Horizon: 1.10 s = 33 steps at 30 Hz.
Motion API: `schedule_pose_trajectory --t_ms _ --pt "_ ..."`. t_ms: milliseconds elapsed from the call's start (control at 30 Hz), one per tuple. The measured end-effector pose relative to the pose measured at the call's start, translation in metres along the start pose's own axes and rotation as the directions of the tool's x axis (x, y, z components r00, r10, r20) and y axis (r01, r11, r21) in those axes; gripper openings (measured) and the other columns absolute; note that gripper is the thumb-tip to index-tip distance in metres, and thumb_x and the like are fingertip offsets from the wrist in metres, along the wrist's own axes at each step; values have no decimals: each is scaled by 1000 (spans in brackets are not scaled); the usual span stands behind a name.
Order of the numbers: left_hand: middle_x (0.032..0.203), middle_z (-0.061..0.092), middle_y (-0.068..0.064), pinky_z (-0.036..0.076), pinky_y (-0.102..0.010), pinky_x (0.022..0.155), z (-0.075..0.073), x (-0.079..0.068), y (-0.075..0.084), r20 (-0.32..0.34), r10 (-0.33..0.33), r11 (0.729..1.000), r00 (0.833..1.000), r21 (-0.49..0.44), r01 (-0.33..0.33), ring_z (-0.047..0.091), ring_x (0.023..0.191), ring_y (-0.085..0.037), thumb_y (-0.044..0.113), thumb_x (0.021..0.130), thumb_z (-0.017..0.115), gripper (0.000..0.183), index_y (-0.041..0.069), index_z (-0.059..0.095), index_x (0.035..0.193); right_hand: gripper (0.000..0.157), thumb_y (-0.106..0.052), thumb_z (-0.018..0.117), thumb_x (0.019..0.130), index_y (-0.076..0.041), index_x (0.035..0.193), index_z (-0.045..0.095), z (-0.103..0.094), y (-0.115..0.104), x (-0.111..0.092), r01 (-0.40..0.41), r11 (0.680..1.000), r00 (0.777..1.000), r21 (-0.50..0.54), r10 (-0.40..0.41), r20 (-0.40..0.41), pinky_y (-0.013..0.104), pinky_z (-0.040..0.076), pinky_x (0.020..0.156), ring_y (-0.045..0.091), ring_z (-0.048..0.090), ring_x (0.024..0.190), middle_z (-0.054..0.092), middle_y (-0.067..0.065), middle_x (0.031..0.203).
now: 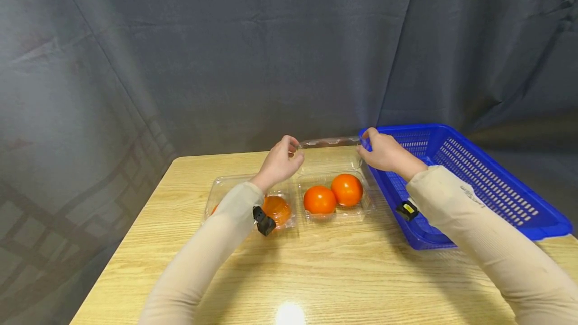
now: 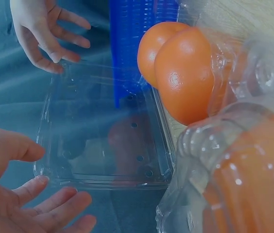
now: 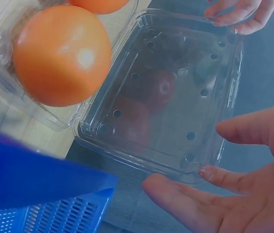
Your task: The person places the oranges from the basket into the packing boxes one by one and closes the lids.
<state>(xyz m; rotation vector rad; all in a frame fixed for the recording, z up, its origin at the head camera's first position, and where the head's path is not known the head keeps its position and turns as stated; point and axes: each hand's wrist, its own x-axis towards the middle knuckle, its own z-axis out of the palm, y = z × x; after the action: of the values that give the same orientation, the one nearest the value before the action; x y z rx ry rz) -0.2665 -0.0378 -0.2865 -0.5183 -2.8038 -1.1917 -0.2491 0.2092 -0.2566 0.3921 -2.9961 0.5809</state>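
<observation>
A clear plastic clamshell box point(image 1: 331, 217) stands open on the table with two smooth orange-red fruits point(image 1: 346, 189), tomato-like, in its base. Its clear lid point(image 3: 176, 97) is raised at the far side. At the lid's left corner, my left hand point(image 1: 279, 162) holds the rim between thumb and fingertips. The opposite corner is held by my right hand point(image 1: 388, 152), its thumb and index finger at the rim and the other fingers spread. To the left sits a second clear clamshell box point(image 1: 226, 184) with orange fruit point(image 1: 277, 209) inside, partly hidden by my left forearm.
On the right a blue plastic basket point(image 1: 487, 179) with slotted walls stands close beside the open box, under my right forearm. A dark grey curtain point(image 1: 271, 54) hangs behind the wooden table point(image 1: 316, 275).
</observation>
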Motion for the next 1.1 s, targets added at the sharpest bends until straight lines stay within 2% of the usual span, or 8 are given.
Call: schedule_pose_trajectory --t_ms 367,533,700,933,1100 --pt "116 57 -17 47 -40 92 0 -9 2 6 43 997 999 59 -44 56 106 -32 20 89 55 34 3 47 118 44 -23 47 94 13 119 42 -2 -6 -10 -10 999 1000 -41 10 14 53 44 87 42 56 94 58 35 103" --pt "116 56 -16 47 -40 92 1 -12 4 19 33 997 999 66 -34 56 107 -33 21 90 55 33 5 48 117 43 -21 48 92 14 117 43 -2 -7 -14 1 998 1000 -58 0 8 55 44 89 46 56 99 57 38 108" --pt "117 57 -16 47 -40 93 0 -16 6 28 25 996 999 82 -27 56 107 -30 21 90 55 31 5 49 116 44 -22 51 92 14 116 45 -1 -7 -18 -1 998 1000 -65 1 12 54 44 88 46 56 98 57 37 110" --pt "118 57 -14 47 -39 94 1 -20 6 48 30 996 998 87 -34 55 108 -28 22 90 56 30 5 50 115 40 -23 54 91 11 111 48 0 -7 -23 -2 996 1000 -88 4 22 49 46 80 36 57 85 60 32 102" --pt "118 57 -16 47 -40 94 1 -23 6 58 50 993 997 101 -55 55 110 -29 21 91 55 27 5 51 112 43 -25 54 91 11 113 48 2 -8 -27 -3 995 1000 -104 6 30 52 47 86 42 59 94 60 32 109"
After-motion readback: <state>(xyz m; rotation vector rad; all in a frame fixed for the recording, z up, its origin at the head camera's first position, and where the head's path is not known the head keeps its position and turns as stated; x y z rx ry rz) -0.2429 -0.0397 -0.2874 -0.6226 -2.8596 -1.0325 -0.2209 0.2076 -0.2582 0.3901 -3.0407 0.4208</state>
